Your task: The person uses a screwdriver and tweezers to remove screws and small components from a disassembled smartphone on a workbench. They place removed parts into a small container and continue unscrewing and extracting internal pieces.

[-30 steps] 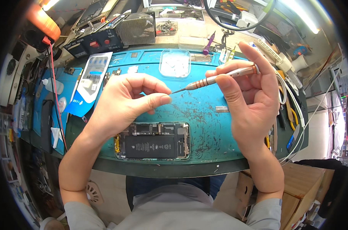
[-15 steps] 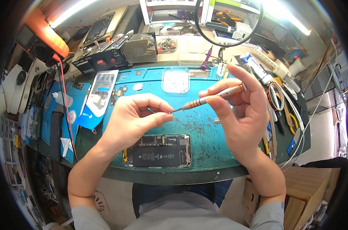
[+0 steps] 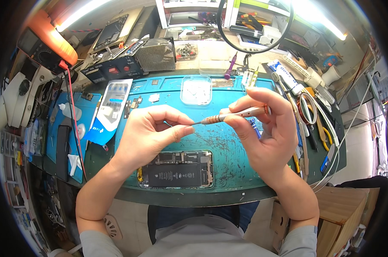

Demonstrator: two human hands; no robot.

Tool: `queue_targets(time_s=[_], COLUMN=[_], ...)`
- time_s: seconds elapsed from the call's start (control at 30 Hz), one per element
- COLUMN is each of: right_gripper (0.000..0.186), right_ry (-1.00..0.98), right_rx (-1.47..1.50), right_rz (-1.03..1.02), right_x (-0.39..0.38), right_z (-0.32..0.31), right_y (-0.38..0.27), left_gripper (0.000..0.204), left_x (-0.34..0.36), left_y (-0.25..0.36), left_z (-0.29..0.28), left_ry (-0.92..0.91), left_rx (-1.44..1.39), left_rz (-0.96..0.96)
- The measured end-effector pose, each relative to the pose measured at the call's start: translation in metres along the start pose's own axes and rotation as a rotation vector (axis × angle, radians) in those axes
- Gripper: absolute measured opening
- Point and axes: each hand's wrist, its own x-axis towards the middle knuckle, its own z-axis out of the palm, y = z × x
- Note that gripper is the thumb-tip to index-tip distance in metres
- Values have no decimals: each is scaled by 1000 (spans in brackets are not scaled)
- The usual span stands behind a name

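Note:
My right hand (image 3: 273,137) is closed round the grey handle of a slim precision screwdriver (image 3: 234,115), which has copper-coloured rings and points left. Thumb and fingertips of my left hand (image 3: 147,132) are pinched together at the screwdriver's thin tip; whether a small part is also between them is hidden. Below the hands, an opened phone (image 3: 175,169) lies sideways on the blue-green work mat (image 3: 226,167), its dark battery and circuit board exposed. Partly behind my right fingers is a small blue object (image 3: 254,127) that I cannot make out.
A clear plastic box (image 3: 196,91) with small pieces stands beyond my hands. Left are a small bottle (image 3: 70,111) and a blue-and-white package (image 3: 110,109). Pliers and other tools crowd the right, beside a tape roll (image 3: 307,107). A round hoop (image 3: 222,36) hangs over the back.
The screwdriver's handle end has dropped, so it lies flatter. My right hand has lowered slightly and its raised index finger has curled down. My left hand stays almost where it was.

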Motion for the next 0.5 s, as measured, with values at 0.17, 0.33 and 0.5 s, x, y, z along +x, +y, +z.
queue_targets(time_s=[0.17, 0.33, 0.5], right_gripper=[37, 37, 43], right_ry=[13, 36, 81], right_rx=[31, -3, 99], right_rz=[-31, -28, 112], right_x=[-3, -1, 0], right_z=[0, 1, -4], right_y=[1, -1, -6], left_gripper=[16, 17, 17], left_x=[1, 0, -3], left_y=[-9, -7, -6], left_z=[-3, -1, 0], left_ry=[-2, -5, 21], left_rx=[-7, -48, -138], left_rz=[90, 76, 72])
